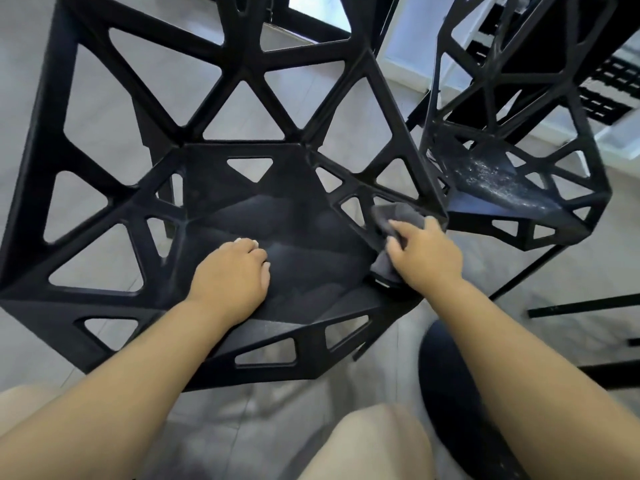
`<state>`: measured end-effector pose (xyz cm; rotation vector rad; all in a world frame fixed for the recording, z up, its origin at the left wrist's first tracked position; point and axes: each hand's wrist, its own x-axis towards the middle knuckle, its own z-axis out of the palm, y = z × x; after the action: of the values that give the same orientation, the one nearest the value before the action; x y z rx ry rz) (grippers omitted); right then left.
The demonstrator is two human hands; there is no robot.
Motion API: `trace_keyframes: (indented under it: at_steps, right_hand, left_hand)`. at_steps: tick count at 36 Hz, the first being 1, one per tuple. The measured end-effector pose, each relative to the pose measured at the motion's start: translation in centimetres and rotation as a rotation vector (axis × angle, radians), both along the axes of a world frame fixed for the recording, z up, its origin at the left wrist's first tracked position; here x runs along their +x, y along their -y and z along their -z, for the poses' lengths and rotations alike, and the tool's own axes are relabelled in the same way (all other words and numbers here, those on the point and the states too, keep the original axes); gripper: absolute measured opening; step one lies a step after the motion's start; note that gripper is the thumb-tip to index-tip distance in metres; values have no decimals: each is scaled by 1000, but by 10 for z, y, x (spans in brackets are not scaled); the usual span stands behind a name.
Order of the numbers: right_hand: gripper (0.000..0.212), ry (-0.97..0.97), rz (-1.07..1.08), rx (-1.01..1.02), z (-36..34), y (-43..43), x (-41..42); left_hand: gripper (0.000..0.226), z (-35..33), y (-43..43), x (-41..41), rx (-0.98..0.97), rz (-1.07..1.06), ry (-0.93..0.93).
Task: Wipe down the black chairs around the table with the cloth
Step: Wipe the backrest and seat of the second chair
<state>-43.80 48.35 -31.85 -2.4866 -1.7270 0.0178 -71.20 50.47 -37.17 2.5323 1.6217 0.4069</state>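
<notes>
A black chair [298, 209] with triangular cut-outs fills the middle of the head view, its seat facing me. My left hand [230, 277] lies palm-down on the front of the seat, fingers curled, holding nothing. My right hand [424, 252] presses a dark grey cloth [398, 216] against the seat's right side strut; part of the cloth hangs below the hand. A second black chair [512, 188] of the same pattern stands at the right, its seat marked with whitish dust.
Pale tiled floor [104, 140] shows through the cut-outs. Thin black legs and bars [585, 303] cross the right side. A dark rounded object [460, 393] sits low right beside my knees. A black frame and bright doorway [322, 12] lie beyond the chair back.
</notes>
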Motion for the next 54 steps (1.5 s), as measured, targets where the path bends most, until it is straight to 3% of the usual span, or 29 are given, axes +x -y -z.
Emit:
trace_keyframes:
  at_steps: [3,6,13,15,19,23,25,29,35,44,54]
  right_hand:
    - [41,-47,179,93,7,4,-3]
    - [39,-89,216,72,14,16,-34]
    - [34,-42,-216,67,9,49,-97]
    - [33,-63,-241,77,10,50,-86]
    - [34,-84,90,50,9,42,-45]
    - [36,-37,227,25,11,42,-59]
    - [35,-15,142,15,8,44,-86]
    - [32,96,-248,61,7,48,-154]
    - [24,38,-607,165,13,61,-178]
    - [25,34,-322,425,30,65,-149]
    - [19,39,-210,329,26,8,-161]
  left_hand:
    - [10,-2,1,-1,0,-6,4]
    - [15,-3,2,0,-42,-24,23]
    - [33,-11,7,-9,-114,10,33]
    - [32,-14,13,-21,-108,29,26]
    - [25,-14,23,-53,-41,63,-18]
    - [46,-16,33,-80,-41,60,-85]
    - [48,-18,36,-87,-26,49,-112]
    - [48,-20,40,-99,23,31,-186]
    - [56,-23,41,-126,1,8,-368]
    - [46,-23,33,-129,29,49,-313]
    - [44,-24,-13,-119,128,23,-266]
